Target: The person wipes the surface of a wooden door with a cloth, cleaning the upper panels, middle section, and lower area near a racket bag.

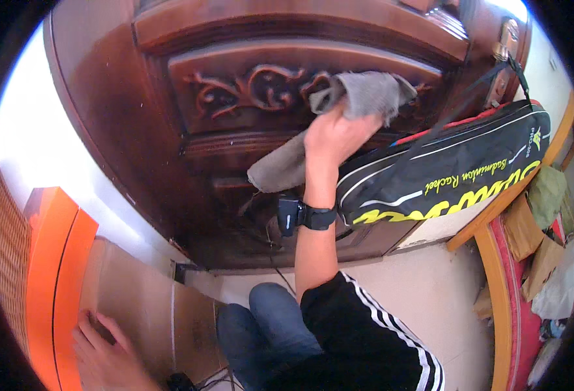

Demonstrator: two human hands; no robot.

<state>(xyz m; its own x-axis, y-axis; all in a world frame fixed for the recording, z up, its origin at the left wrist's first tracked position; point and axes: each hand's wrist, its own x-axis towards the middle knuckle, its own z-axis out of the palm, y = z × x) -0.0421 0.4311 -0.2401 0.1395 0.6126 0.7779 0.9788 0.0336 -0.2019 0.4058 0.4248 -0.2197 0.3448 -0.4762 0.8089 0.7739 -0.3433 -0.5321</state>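
Observation:
A grey cloth [372, 93] is bunched in my right hand [343, 132], against the carved panel of a dark reddish-brown wooden door [248, 93]. One end of the cloth hangs down to the left of my wrist, which wears a black strap with a small device. My left hand [103, 347] lies at the lower left, fingers bent and apart, on a brown cardboard box [135, 298] next to an orange box [64, 273]. No object shows in its fingers.
A black badminton racket bag [443, 161] hangs by its strap from the door handle [501, 51], just right of my right hand. At the far left stands a woven wicker item [6, 244]. A wooden-framed piece of furniture [499, 303] holding paper bags and plastic stands at the right.

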